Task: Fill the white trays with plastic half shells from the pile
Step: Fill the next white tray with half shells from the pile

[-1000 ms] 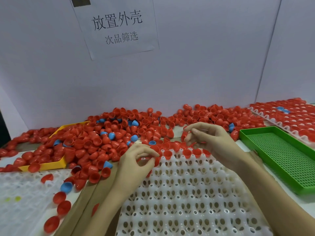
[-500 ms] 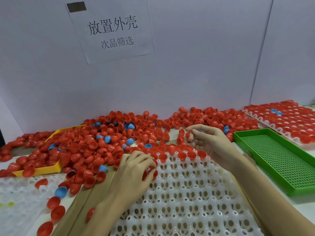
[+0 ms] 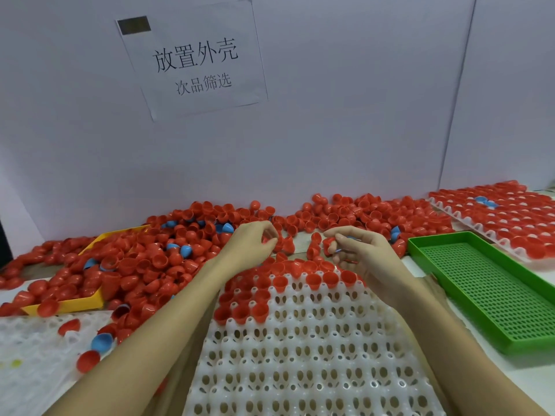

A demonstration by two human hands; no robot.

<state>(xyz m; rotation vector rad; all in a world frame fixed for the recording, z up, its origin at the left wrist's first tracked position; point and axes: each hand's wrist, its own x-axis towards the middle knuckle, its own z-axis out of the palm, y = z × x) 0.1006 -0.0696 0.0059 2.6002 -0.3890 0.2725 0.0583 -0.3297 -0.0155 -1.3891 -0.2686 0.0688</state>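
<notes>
Two hands work at the pile of half shells [image 3: 168, 259], which spreads along the back edge of the desk [image 3: 537, 286] against the white partition [image 3: 345, 130]; shells are far too many to count, mostly red w/ approx. a dozen blue ones mixed in. Left hand [image 3: 250, 246] has fingers curled, tips pinching into red shells at the pile's front; can't tell how many it holds. Right hand [image 3: 357, 253] pinches one red shell [image 3: 328, 244] at its fingertips, w/ something blue half hidden in the curled fingers. Three white trays in view: the center white tray [image 3: 300, 355], at the desk's front edge under both forearms, has its far rows partly filled w/ red shells, approx. 15–20, rest of sockets bare; a second tray [image 3: 33, 352] at the front left carries a few stray shells, incl. one blue shell [image 3: 102, 341]; a third tray [image 3: 492, 223] at the back right corner is nearly full of red, w/ two blue. One green perforated tray [image 3: 492, 292] lies betw. center and right trays, touching neither hand. One yellow tray [image 3: 72, 304] at left is mostly buried by the pile. One paper sign [image 3: 195, 64] on the partition reads "放置外壳" w/ smaller "次品筛选" below, plus a dark rectangle in its top left corner.
</notes>
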